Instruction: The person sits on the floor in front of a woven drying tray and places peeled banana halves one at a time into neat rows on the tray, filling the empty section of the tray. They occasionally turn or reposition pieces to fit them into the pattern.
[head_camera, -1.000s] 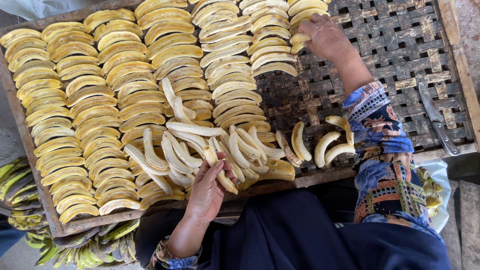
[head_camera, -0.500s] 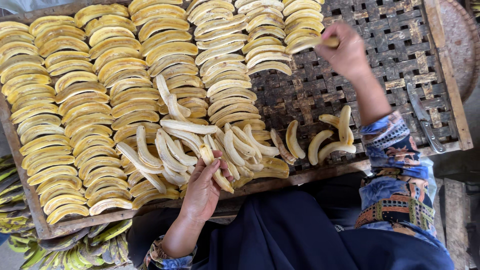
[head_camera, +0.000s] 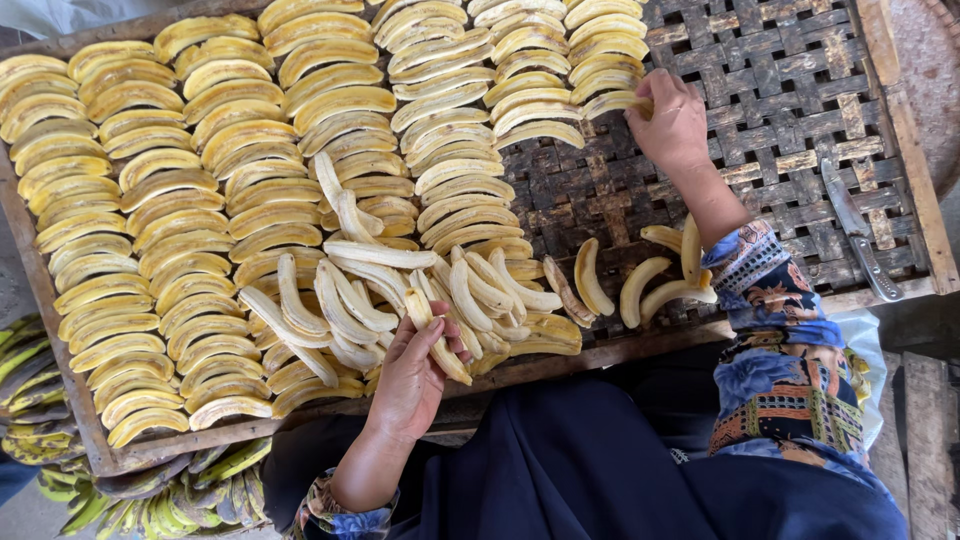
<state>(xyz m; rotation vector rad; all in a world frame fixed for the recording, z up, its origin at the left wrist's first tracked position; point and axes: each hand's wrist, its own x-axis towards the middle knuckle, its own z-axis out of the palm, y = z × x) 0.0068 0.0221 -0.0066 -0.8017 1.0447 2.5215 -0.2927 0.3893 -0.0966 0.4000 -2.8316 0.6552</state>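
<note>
A woven bamboo tray (head_camera: 790, 120) holds neat rows of peeled yellow banana halves (head_camera: 160, 200) across its left and middle. A loose pile of paler peeled bananas (head_camera: 380, 290) lies near the tray's front edge. My left hand (head_camera: 415, 370) grips one peeled banana (head_camera: 435, 335) at the pile's front. My right hand (head_camera: 675, 125) reaches far across the tray and pinches a banana slice (head_camera: 615, 103) at the end of the rightmost row. Three loose bananas (head_camera: 650, 285) lie by my right forearm.
A knife (head_camera: 858, 240) rests on the bare weave at the tray's right. The wooden frame (head_camera: 905, 140) borders the tray. Unpeeled green-yellow bananas (head_camera: 30, 400) lie under the tray's left corner. A white plastic bag (head_camera: 862, 355) sits beside my right sleeve.
My right hand shifted a little down and left along the rightmost row with a slice in its fingers. My left hand stayed at the pile.
</note>
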